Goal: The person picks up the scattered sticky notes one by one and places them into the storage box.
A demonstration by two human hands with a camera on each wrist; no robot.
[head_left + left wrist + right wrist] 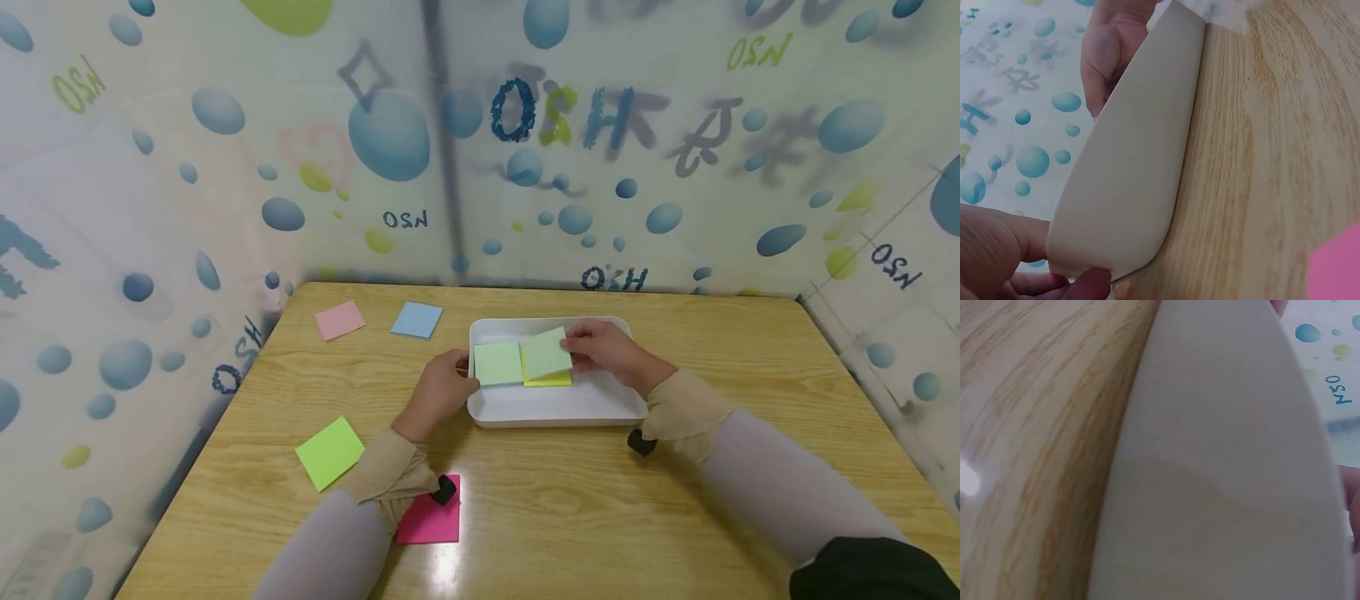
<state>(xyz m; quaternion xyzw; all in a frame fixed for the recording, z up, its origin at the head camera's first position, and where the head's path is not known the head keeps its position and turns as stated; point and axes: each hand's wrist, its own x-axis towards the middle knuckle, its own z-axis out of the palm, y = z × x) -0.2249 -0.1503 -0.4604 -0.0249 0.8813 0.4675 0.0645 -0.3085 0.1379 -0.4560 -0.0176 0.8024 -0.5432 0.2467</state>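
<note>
A white tray [600, 400] lies on the table, its left end gripped by my left hand [437, 392]. In the left wrist view, the left thumb and fingers [1088, 287] close round the tray's end wall. My right hand [611, 354] reaches over the tray and pinches the right edge of a pale green sticky note [546, 350]. That note sits tilted above a yellow sticky note [555, 381], covering most of it. Another pale green sticky note [497, 364] lies at the tray's left side. The tray wall [1222, 456] hides most of the right hand in the right wrist view.
Pink [341, 321] and blue [417, 320] sticky notes lie at the table's back left. A lime green note [330, 454] is left of my left forearm, and a magenta note [435, 521] lies partly under it. A patterned curtain [525, 208] stands behind the table.
</note>
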